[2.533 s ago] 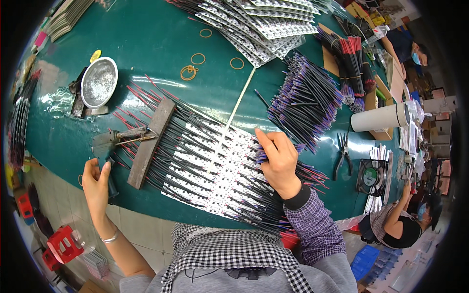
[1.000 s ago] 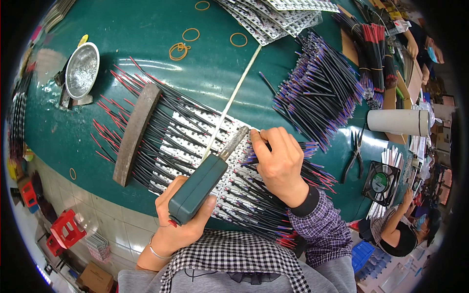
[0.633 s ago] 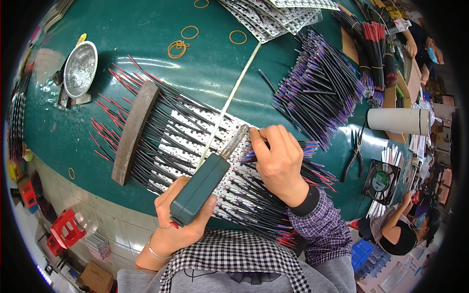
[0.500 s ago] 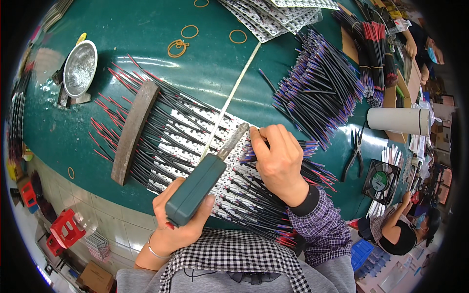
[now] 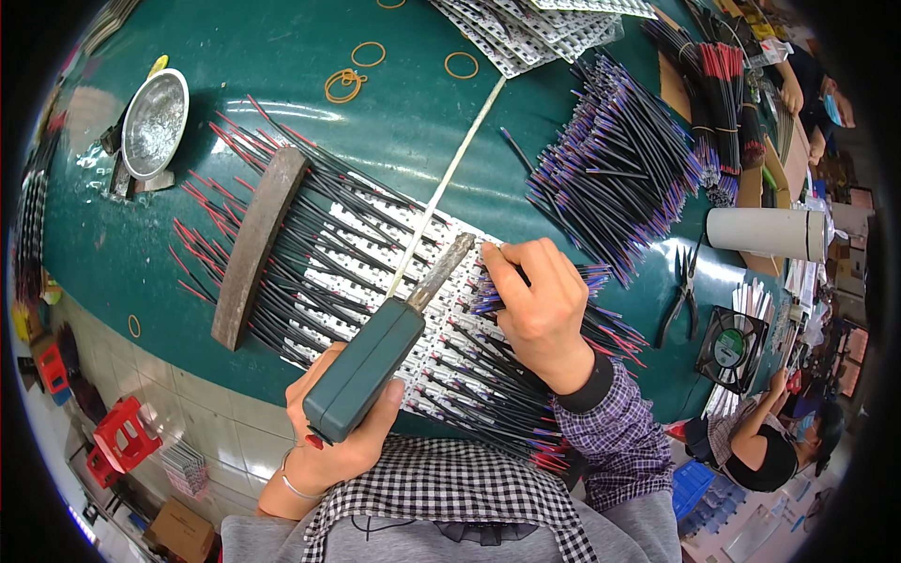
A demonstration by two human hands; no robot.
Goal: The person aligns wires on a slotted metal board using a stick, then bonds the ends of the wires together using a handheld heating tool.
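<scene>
My left hand (image 5: 338,446) is wrapped round the green handle of a soldering iron (image 5: 366,371). Its tarnished tip reaches over a white circuit board panel (image 5: 441,235), close to the fingertips of my right hand (image 5: 544,314). Those fingers are pinched together at the panel's upper right edge; what they hold is too small to make out. Black wires with red ends (image 5: 310,263) fan out to the left of the panel. More black wires (image 5: 488,361) run from its right part beneath my right hand. A pale thin strip (image 5: 450,188) lies across the panel.
A curved brown bar (image 5: 258,249) rests across the left wires. Beyond are a metal bowl (image 5: 155,124), rubber bands (image 5: 345,86) and stacked panels (image 5: 526,38). Rightward lie a loose wire pile (image 5: 615,169), pliers (image 5: 680,296), a white cup (image 5: 765,233) and a fan (image 5: 732,347).
The soldering iron's handle has shifted slightly down and left with my left hand, its tip staying near the same spot. My right hand keeps its pinch, having moved very little.
</scene>
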